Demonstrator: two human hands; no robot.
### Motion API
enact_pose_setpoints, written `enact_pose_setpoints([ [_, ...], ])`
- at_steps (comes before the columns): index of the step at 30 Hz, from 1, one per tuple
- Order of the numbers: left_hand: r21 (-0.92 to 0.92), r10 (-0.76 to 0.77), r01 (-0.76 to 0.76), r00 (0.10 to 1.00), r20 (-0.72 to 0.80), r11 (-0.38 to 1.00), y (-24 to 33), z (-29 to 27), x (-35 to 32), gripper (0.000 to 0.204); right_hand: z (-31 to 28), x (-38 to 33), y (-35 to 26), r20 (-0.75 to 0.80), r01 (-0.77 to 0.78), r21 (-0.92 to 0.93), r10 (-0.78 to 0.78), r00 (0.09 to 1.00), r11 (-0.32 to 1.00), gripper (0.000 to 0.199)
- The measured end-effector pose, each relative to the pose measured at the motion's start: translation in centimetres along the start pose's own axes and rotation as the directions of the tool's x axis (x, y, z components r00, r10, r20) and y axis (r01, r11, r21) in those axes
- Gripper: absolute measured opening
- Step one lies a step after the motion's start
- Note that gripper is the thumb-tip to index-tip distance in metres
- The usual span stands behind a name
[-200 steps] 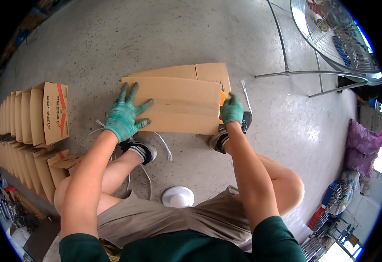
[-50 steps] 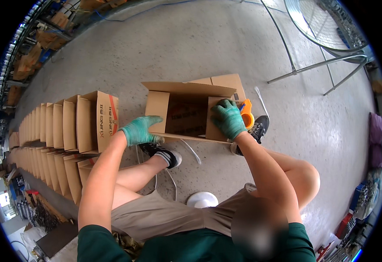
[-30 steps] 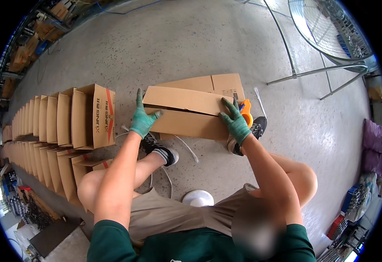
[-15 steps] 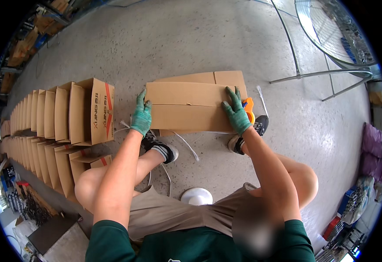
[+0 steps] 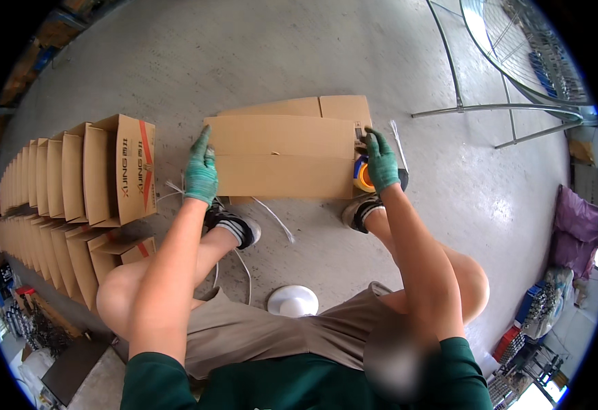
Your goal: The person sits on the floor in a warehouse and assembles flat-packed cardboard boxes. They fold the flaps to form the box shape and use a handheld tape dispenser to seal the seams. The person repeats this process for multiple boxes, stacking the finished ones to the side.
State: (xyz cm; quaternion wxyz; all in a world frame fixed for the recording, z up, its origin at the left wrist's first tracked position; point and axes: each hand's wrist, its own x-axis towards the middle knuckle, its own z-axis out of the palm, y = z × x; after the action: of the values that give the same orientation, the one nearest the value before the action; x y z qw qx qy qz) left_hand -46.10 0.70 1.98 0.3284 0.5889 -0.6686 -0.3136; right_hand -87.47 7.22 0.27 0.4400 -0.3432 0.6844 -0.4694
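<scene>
Steadying the carton (image 5: 278, 176) just beyond my shoes (image 5: 240, 229), I rest an unclenched left hand (image 5: 202, 171) against its left end; my right hand (image 5: 383, 164) grips the tape dispenser (image 5: 362, 179) beside the right end. Even pressure should hold the top seam (image 5: 312, 156) flush. Flattened cardboard (image 5: 295, 107) shows past the far edge, then concrete floor (image 5: 217, 48) for moving.

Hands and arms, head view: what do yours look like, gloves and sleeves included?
The left hand and right hand wear matching green knit gloves, faintly banded with paler streaks, with darker, greyish fingertips. They end at the wrists. The forearms are bare up to short, dark green sleeves.
</scene>
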Motion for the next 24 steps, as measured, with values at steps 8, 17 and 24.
enact_pose_setpoints([
  [8,-0.035,-0.071,0.069,0.997,-0.038,0.997,-0.6,-0.5,-0.8,0.041,1.5,-1.1,5.3,0.108,-0.001,-0.945,0.316,0.943,0.326,0.043],
  [17,0.012,-0.009,0.01,0.998,-0.062,1.0,-0.3,0.4,-0.1,0.041,-3.9,2.8,7.2,-0.045,0.061,-0.192,-0.071,0.996,0.979,0.048],
  [24,0.017,-0.09,0.092,0.992,-0.086,0.996,-1.2,0.3,-0.3,0.043,-2.3,0.8,-13.2,0.24,0.167,0.101,-0.187,0.953,0.981,0.042],
])
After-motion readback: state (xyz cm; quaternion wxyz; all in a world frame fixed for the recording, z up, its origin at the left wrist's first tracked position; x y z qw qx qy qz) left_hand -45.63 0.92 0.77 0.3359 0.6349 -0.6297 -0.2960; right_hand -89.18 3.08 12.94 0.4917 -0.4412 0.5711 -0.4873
